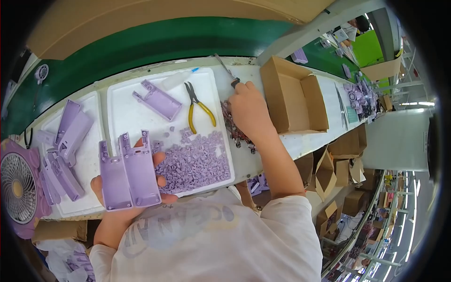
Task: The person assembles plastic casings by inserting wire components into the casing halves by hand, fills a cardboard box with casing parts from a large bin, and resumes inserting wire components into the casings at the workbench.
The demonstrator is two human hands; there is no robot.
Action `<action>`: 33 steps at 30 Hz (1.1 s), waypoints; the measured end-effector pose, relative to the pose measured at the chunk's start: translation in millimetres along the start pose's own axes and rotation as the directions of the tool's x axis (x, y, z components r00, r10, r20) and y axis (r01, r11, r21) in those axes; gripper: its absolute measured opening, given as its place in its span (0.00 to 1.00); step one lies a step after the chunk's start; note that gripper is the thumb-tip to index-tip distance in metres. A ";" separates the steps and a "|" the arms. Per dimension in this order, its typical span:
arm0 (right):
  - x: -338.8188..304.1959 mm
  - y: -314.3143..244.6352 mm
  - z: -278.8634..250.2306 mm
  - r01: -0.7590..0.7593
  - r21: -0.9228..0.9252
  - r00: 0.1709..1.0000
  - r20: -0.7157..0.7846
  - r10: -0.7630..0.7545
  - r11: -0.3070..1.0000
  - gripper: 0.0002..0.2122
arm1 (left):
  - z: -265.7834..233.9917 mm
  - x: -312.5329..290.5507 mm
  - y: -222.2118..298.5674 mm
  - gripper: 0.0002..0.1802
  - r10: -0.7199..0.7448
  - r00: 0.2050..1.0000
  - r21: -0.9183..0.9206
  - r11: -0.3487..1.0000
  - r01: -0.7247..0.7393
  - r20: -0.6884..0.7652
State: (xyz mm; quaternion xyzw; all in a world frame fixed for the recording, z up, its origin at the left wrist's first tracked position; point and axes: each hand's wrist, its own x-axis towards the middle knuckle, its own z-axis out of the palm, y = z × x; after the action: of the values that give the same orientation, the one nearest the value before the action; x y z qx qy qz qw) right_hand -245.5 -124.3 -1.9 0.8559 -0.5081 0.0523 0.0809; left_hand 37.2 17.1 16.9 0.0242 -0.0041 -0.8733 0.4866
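Note:
My left hand (97, 188) holds two pale purple plastic housing shells (141, 181) side by side, hollow sides up, with its fingers wrapped round from behind. Over the far edge of the bench, my right hand (248, 103) is closed at the dark end of a slim metal tool (225, 67). Several small wired parts (238, 134) lie below that hand. Between my hands, a white foam tray (120, 101) bears many tiny purple pieces (195, 162), yellow-handled pliers (193, 105) and another purple shell (159, 101). A white tube with a blue tip (181, 77) lies at its far side.
More purple shells (70, 129) sit on the left tray, beside a purple fan (19, 188). An open cardboard box (293, 101) stands right of my right hand. Beyond the bench runs a green belt (178, 42). Purple parts (361, 101) are piled at far right.

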 end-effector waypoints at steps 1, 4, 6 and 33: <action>-0.6 3.1 1.8 -0.032 0.060 0.999 -0.014 0.033 0.998 0.02 | -1.7 1.8 0.7 0.49 -0.031 0.999 -0.012 0.999 0.031 -0.034; -6.8 11.8 -4.9 -0.070 0.100 0.997 -0.031 0.074 0.993 0.02 | -5.0 11.3 -2.8 0.49 -0.074 0.996 0.024 0.997 0.076 -0.054; -13.7 18.1 -20.8 0.017 0.019 0.994 -0.111 -0.015 1.000 0.02 | -1.7 19.9 -5.5 0.49 -0.104 0.992 0.018 0.994 0.105 -0.074; -11.1 -73.2 -89.0 0.355 0.449 0.934 -0.209 -0.290 0.820 0.06 | 10.5 42.6 -27.1 0.51 -0.073 0.987 0.465 0.875 0.134 -0.146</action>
State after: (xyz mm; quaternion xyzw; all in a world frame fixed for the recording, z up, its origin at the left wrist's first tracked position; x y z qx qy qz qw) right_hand -187.2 -63.2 77.3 0.9172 -0.3201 0.2183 -0.0929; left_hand -8.7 -5.1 24.9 0.1964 -0.1855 -0.8675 0.4177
